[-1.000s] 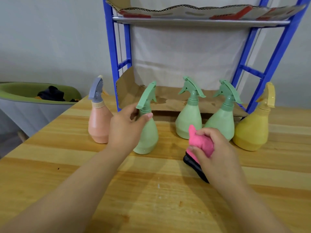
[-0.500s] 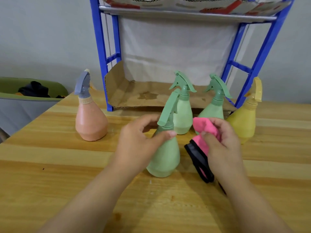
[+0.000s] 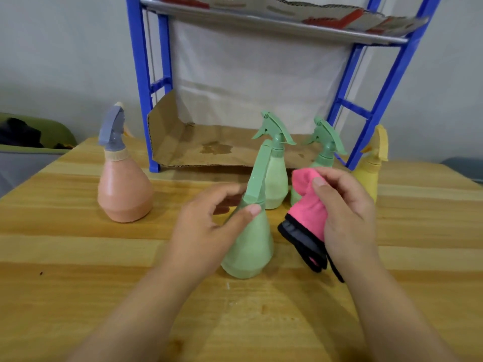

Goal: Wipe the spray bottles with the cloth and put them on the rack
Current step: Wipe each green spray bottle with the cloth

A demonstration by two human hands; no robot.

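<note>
A green spray bottle (image 3: 249,246) stands upright on the wooden table (image 3: 78,257) in front of me. My left hand (image 3: 206,226) grips its neck, thumb on the near side. My right hand (image 3: 345,215) holds a pink cloth with a black edge (image 3: 305,212) bunched up just right of that bottle, a small gap between them. Behind stand two more green bottles (image 3: 274,178) (image 3: 324,152) and a yellow bottle (image 3: 371,168), partly hidden by my right hand. A peach bottle with a grey trigger (image 3: 122,189) stands at the left. The blue rack (image 3: 146,82) rises at the back.
The rack's lower shelf is lined with stained brown cardboard (image 3: 209,145); its upper shelf (image 3: 274,24) also carries cardboard. A green bin with dark items (image 3: 31,137) sits off the table's left edge. A white wall is behind.
My left hand has drawn the green bottle from the row toward me and set it near the table's middle. My right hand has lifted the pink cloth beside it.
</note>
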